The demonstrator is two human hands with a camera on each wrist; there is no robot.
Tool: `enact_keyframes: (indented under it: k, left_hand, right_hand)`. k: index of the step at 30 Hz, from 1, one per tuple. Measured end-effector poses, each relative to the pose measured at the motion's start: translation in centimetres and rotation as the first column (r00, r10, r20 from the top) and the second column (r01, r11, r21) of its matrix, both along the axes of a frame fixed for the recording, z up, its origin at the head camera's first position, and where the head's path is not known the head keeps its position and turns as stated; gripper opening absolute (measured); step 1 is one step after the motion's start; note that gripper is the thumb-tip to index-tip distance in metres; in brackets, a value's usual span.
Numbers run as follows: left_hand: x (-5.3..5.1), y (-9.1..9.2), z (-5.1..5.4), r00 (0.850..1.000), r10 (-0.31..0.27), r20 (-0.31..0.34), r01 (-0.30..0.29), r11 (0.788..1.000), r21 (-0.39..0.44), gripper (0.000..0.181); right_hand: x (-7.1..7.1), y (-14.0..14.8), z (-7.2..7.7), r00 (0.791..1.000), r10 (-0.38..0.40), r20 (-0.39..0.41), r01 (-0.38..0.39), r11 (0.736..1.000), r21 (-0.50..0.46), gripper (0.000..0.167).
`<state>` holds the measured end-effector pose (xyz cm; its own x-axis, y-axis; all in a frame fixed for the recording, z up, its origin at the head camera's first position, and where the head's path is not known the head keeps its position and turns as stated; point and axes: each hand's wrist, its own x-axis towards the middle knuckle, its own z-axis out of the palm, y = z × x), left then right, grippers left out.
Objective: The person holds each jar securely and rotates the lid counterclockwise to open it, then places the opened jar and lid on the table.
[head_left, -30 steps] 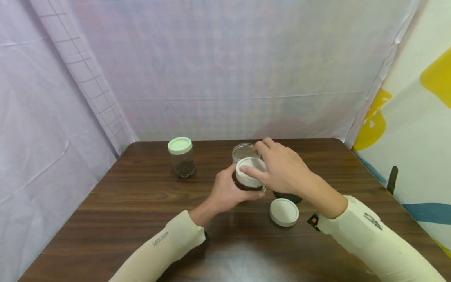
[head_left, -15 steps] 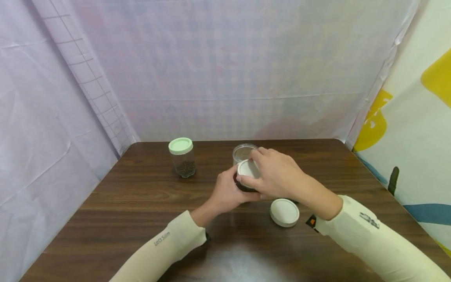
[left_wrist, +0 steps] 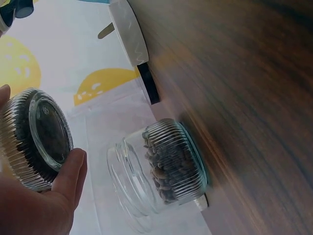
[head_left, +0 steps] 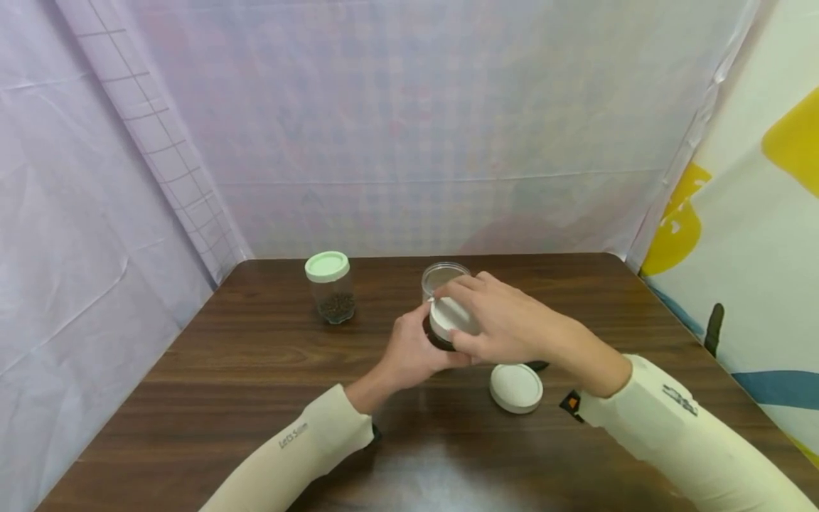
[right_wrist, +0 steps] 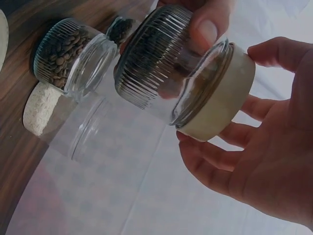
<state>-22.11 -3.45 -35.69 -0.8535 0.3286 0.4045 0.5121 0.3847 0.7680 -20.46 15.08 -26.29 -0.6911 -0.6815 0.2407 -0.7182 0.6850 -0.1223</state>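
My left hand (head_left: pixel 412 352) holds a ribbed glass jar (right_wrist: pixel 151 58) with dark contents, lifted above the table. On its mouth sits a cream-white lid (head_left: pixel 451 320). My right hand (head_left: pixel 515 323) grips this lid by its rim, thumb at the near side and fingers curled over the far side. In the right wrist view the jar is tilted and the fingertips touch the lid's edge. An unlidded ribbed glass jar of brown beans or pellets (left_wrist: pixel 171 166) stands close by. Beside it, a clear container (right_wrist: pixel 41 110) holds white powder or grains.
A jar with a pale green lid (head_left: pixel 329 288) and dark bits inside stands at the back left. A loose cream lid (head_left: pixel 515 388) lies on the wooden table (head_left: pixel 256 398) near my right wrist. A black object (left_wrist: pixel 148 83), partly hidden, is behind it.
My right hand has shifted over the lid. Its thumb has gone from the lid's top to its near edge, and its fingers now curl round the rim. The left hand stays almost still.
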Motion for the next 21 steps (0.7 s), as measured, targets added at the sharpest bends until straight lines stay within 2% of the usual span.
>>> enact_keyframes:
  k: [3,6,9,11,15,21]
  left_hand:
    - [-0.04,-0.03,-0.04,1.0,0.002,0.003,-0.002,1.0,0.007,0.075]
    - [-0.11,-0.02,-0.09,1.0,-0.004,0.002,0.004,1.0,0.008,0.074]
    - [-0.15,0.05,-0.03,1.0,-0.02,-0.004,0.02,1.0,0.013,0.075]
    - [-0.14,0.1,0.05,0.999,-0.036,-0.005,0.036,0.999,0.02,0.074]
    - [-0.08,0.15,0.2,0.999,-0.047,0.002,0.047,0.999,0.026,0.074]
    - [-0.01,0.04,0.11,1.0,-0.028,0.012,0.028,1.0,0.003,0.077]
  right_hand:
    - [0.1,0.04,0.21,1.0,0.017,0.013,-0.017,1.0,-0.008,0.06]
    - [0.16,0.08,0.33,1.0,0.013,-0.006,-0.013,1.0,-0.015,0.058]
    - [0.14,0.07,0.31,0.998,-0.043,-0.054,0.042,0.999,-0.022,0.057]
    - [0.12,-0.01,0.2,0.992,-0.099,-0.08,0.097,0.995,-0.023,0.063]
    - [0.02,-0.27,-0.13,0.984,-0.163,-0.071,0.164,0.987,-0.001,0.071]
    - [-0.23,-0.27,-0.38,0.996,-0.075,-0.042,0.075,0.997,0.012,0.061]
